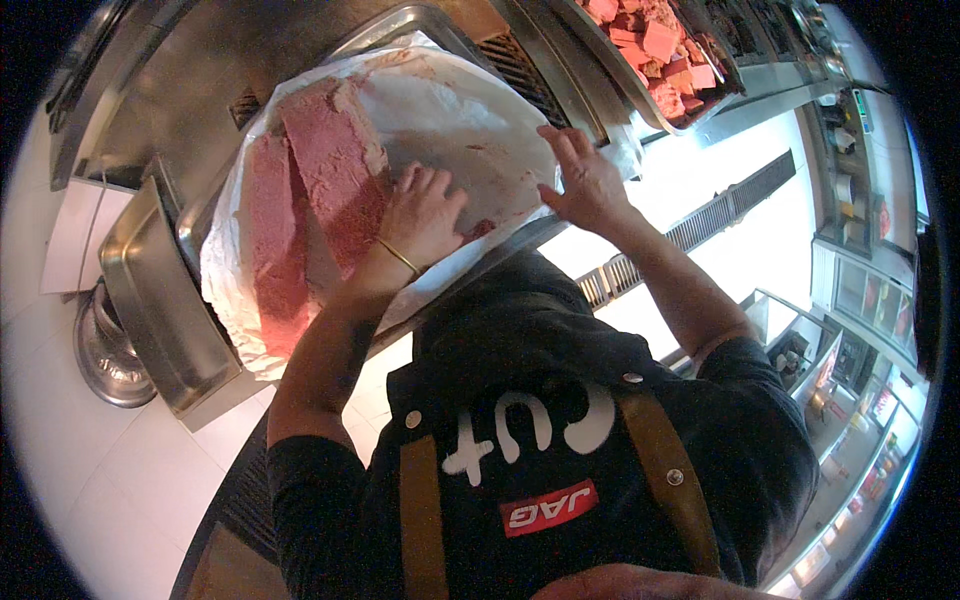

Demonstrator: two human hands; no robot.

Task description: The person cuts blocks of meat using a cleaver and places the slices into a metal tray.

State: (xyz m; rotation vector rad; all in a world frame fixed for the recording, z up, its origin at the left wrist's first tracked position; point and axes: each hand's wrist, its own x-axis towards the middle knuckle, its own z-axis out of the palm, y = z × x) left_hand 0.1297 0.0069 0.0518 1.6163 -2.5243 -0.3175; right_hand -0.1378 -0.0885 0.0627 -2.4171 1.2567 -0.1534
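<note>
Left hand (425,215): palm down, fingers loosely bent and closed round nothing, beside the right edge of the right slab (325,150); contact I cannot confirm.
Right hand (590,190): thumb and fingers spread at the right edge of the white liner (465,90), clasping nothing that I can make out.
Hazards: I judge that a hard pull could tear the liner, which looks thin and damp, or drag the meat across it; uneven weight might tip the metal tray (418,14) beneath.
Meat: right slab and left slab (275,225) lie lengthwise on the liner's left half, a dark seam between; pink, rough-faced, the right one browner along its outer edge.
</note>
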